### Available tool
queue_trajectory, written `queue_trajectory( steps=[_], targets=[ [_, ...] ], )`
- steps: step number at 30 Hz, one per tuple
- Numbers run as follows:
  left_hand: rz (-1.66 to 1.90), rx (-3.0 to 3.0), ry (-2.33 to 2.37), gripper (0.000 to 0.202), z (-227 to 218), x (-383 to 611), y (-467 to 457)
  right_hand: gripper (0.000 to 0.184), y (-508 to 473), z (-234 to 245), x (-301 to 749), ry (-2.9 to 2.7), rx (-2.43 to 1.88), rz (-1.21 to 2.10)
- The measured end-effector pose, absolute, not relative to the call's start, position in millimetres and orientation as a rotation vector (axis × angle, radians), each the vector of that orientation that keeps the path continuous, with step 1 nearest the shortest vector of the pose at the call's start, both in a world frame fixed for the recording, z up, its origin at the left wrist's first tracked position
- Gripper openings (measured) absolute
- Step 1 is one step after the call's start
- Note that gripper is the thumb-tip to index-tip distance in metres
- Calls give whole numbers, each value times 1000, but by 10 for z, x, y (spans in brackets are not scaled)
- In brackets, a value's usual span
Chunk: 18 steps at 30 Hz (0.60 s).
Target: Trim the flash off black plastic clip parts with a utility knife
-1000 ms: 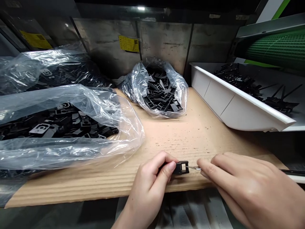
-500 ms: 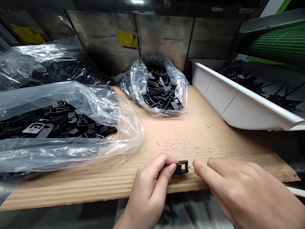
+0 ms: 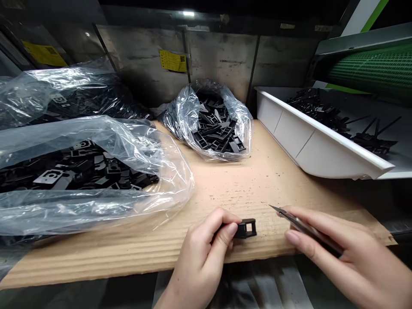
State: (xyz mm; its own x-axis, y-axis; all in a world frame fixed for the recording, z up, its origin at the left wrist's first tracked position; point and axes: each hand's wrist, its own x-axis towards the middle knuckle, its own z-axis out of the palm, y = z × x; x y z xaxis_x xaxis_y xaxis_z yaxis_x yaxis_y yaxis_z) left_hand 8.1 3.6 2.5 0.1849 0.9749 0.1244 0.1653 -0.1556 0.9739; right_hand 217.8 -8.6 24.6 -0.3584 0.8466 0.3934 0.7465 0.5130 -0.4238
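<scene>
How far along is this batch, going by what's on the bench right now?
It looks fairly far along, though I can't count the parts. Done: the clear plastic bags hold many black plastic parts, with no long stems showing. In hand: the left hand pinches one black part on the cardboard, and the right hand holds a slim blade beside it. Left: the white tray holds black parts with long thin stems.

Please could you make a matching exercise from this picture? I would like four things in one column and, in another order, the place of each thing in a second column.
Things:
1. black plastic part
2. craft knife
3. white tray
4. clear plastic bag of black parts

Places:
A. in the right hand
B. at the far edge of the cardboard sheet
C. pinched by the left hand
D. along the right side of the cardboard sheet

Pairs: 1-C, 2-A, 3-D, 4-B
</scene>
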Motion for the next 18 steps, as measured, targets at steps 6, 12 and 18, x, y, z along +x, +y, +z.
queue_trajectory(
  steps=[6,12,18],
  targets=[
    [1041,1110,1032,9,72,115,21,23,-56,149,1905,-1735,-1288,1260],
    [983,1099,1013,12,90,99,70,21,-77,126,1898,-2006,-1315,725],
    [1007,1147,1102,13,123,151,62,26,-129,150,2097,-2433,-1214,-243]
  ],
)
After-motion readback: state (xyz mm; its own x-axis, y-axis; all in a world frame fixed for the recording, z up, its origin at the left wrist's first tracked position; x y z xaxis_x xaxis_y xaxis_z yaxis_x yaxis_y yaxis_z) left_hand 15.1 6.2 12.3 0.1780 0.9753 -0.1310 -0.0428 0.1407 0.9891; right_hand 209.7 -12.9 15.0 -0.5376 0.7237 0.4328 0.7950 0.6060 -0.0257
